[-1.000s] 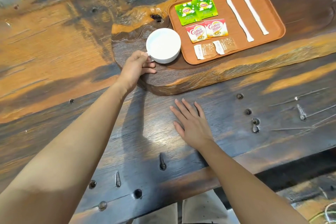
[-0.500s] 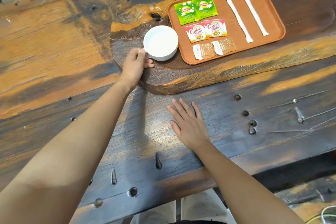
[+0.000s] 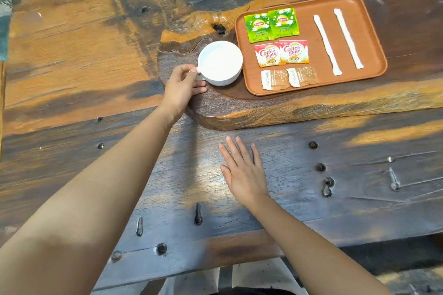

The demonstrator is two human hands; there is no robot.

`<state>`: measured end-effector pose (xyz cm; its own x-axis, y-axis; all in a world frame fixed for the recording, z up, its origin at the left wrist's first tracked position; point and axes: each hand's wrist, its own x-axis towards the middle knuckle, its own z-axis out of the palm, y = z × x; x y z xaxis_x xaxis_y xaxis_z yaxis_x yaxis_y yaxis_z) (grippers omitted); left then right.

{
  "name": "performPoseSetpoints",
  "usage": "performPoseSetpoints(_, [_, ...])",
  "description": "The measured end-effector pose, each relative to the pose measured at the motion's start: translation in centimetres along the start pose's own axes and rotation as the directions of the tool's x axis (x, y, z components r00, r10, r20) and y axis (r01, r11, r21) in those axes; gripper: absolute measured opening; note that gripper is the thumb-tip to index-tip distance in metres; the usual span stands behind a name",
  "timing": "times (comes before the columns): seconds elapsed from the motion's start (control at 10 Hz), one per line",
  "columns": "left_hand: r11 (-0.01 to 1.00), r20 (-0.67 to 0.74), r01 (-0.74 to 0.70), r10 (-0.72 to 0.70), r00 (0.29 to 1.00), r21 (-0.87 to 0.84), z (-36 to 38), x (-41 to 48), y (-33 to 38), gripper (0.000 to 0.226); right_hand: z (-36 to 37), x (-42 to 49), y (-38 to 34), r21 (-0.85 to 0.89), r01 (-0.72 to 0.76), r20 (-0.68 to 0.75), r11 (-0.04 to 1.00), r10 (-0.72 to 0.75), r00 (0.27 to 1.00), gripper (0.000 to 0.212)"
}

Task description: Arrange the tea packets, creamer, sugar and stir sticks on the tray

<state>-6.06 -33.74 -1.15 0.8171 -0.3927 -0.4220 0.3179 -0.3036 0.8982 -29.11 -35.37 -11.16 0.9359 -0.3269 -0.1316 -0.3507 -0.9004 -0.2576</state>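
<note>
An orange-brown tray (image 3: 374,31) lies at the upper right on a raised wooden slab. On it are two green tea packets (image 3: 272,24), two red-and-white creamer packets (image 3: 281,53), two brown sugar packets (image 3: 290,77) and two white paper-wrapped stir sticks (image 3: 338,39). A white cup (image 3: 220,62) stands just left of the tray. My left hand (image 3: 183,87) grips the cup's handle. My right hand (image 3: 243,167) lies flat on the table, fingers apart, holding nothing.
The raised slab's front edge (image 3: 287,115) runs below the tray. The dark rough table (image 3: 96,55) has metal studs and nails (image 3: 327,185) in it. The table's near edge is at the bottom, with pale cloth beneath it.
My left hand has closed on the cup's handle and shifted the cup a little. My right hand stays flat on the table.
</note>
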Motion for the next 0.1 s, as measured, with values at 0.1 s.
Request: performPoseSetpoints(0.1, [0.999, -0.121, -0.035, 0.038, 0.992, 0.026, -0.62, -0.64, -0.03, 0.012, -0.13, 0.03, -0.24, 0.017, -0.003, -0.001, 1.000, 0.003, 1.000, 0.053])
